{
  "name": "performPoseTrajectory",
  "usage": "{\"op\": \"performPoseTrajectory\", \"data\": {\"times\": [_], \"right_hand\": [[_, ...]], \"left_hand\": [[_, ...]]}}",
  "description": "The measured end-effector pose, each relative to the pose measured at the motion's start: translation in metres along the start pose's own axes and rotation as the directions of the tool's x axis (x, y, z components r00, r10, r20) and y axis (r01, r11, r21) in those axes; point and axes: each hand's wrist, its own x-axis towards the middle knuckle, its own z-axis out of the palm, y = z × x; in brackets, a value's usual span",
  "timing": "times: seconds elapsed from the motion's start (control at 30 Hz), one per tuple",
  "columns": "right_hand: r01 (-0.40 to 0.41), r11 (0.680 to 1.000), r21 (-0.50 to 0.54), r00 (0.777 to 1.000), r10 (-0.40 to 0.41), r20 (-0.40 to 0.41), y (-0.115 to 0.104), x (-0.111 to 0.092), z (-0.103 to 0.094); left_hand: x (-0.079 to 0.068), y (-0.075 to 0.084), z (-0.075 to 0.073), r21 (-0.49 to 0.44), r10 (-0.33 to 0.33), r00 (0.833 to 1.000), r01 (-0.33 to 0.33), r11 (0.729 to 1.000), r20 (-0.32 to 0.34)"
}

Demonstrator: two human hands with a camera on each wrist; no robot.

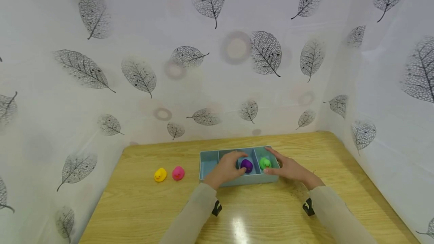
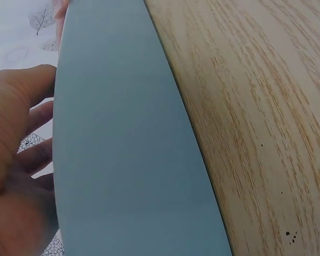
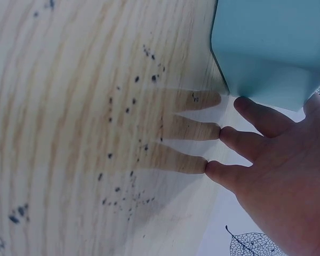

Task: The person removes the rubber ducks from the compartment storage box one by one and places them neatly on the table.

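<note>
A pale blue divided box point(image 1: 251, 179) stands on the table. My left hand point(image 1: 228, 168) reaches over its front wall, thumb and forefinger spread beside a purple rubber duck point(image 1: 247, 165) in a compartment right of the middle. The thumb tip is close to the duck; contact cannot be told. In the left wrist view the box wall point(image 2: 117, 128) hides the duck and fingertips. At the box's right end is my right hand point(image 1: 291, 168), thumb over the front rim near a green rubber duck point(image 1: 265, 163), forefinger at the back rim. Its other fingers point(image 3: 240, 144) extend outside the box, at the table.
Left of the box, a yellow rubber duck point(image 1: 160, 175) and a pink rubber duck point(image 1: 178, 173) sit on the wooden table point(image 1: 142, 214). Behind the table hangs a white leaf-patterned sheet point(image 1: 210, 78), which also borders both sides.
</note>
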Motion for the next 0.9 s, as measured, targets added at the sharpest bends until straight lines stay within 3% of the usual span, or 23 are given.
{"op": "performPoseTrajectory", "data": {"times": [0.5,0.9], "right_hand": [[0.013,1.000,0.016,1.000,-0.013,0.002,-0.001,-0.001,0.000],[0.012,1.000,0.007,1.000,-0.012,-0.005,0.001,0.000,0.000]], "left_hand": [[0.008,-0.001,0.006,0.012,-0.067,0.997,0.066,0.998,0.035],[0.016,-0.003,0.009,0.023,-0.055,0.996,0.054,0.998,0.076]]}}
